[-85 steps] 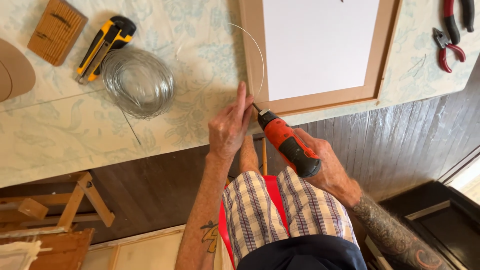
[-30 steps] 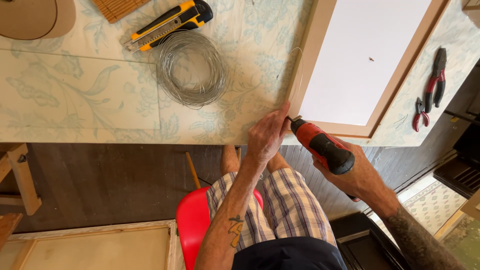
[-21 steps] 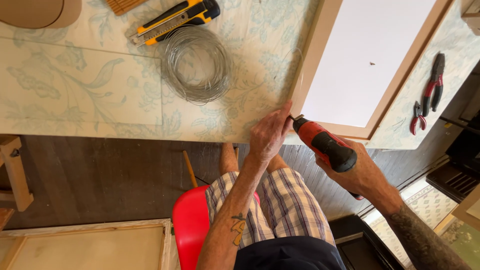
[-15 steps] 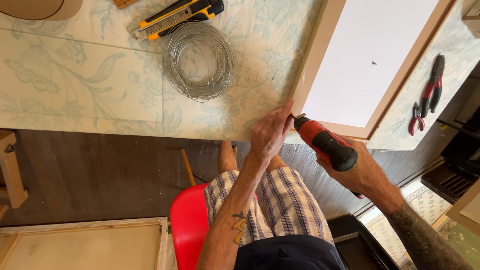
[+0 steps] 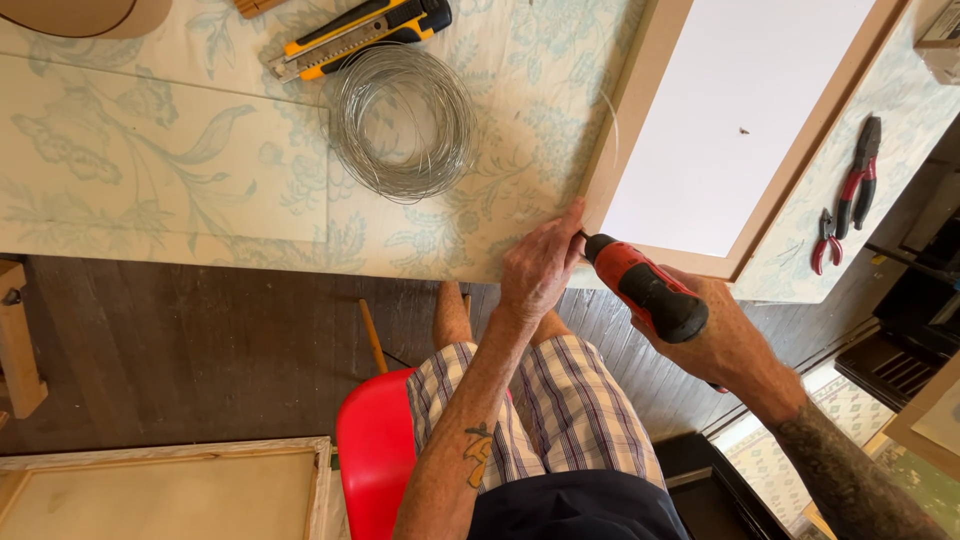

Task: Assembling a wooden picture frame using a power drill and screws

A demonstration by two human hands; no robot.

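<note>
- Clenched round the red-and-black power screwdriver (image 5: 647,291), the right hand (image 5: 722,345) levels its tip at the near corner of the wooden picture frame (image 5: 640,90), just off the desk's (image 5: 150,170) front edge.
- Left hand (image 5: 538,265) pinches at that same corner, fingers closed beside the tip, likely steadying what is being driven; the piece itself is hidden.
- A thin wire (image 5: 612,125) arcs up from there.
- Wire coil (image 5: 402,122) and yellow utility knife (image 5: 360,32) lie near the back edge; red-handled pliers (image 5: 858,178) rest near the right edge.
</note>
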